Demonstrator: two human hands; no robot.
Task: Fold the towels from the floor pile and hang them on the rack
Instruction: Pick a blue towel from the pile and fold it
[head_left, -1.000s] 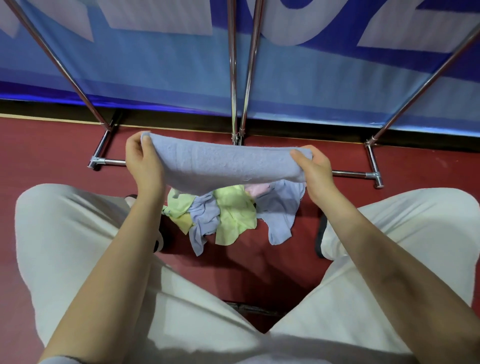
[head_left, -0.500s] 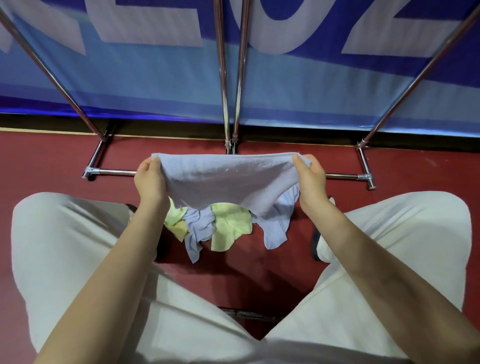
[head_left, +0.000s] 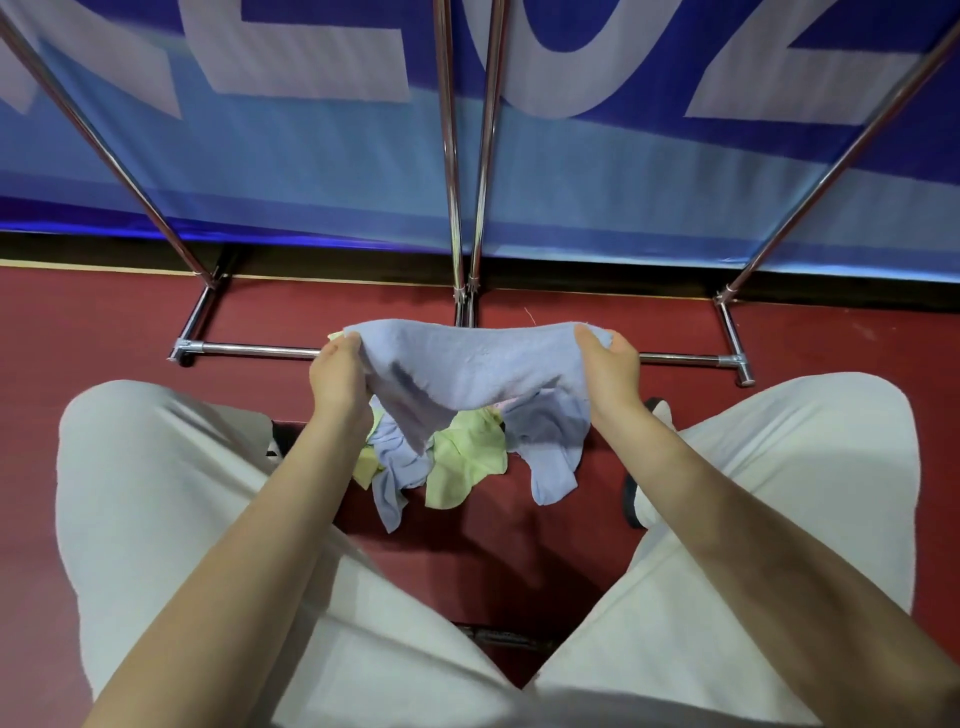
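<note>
A light blue towel (head_left: 467, 366) hangs slack between my hands above the floor. My left hand (head_left: 337, 379) pinches its left end and my right hand (head_left: 610, 366) pinches its right end. The towel sags in the middle, with a loose flap drooping at lower left. Beneath it on the red floor lies the pile (head_left: 467, 457) of blue, yellow-green and pink towels, partly hidden by the held one. The chrome rack (head_left: 470, 156) stands just beyond, its two centre poles rising behind the towel and its base bar (head_left: 249, 351) running across the floor.
My knees in pale trousers (head_left: 171, 493) flank the pile on both sides. A blue and white banner (head_left: 322, 171) covers the wall behind the rack. Slanted rack poles (head_left: 114, 156) rise at left and right. A dark shoe edge (head_left: 631, 493) shows by my right knee.
My hands have moved closer together and a little lower, so the towel, stretched taut a second ago, now sags with a flap hanging down.
</note>
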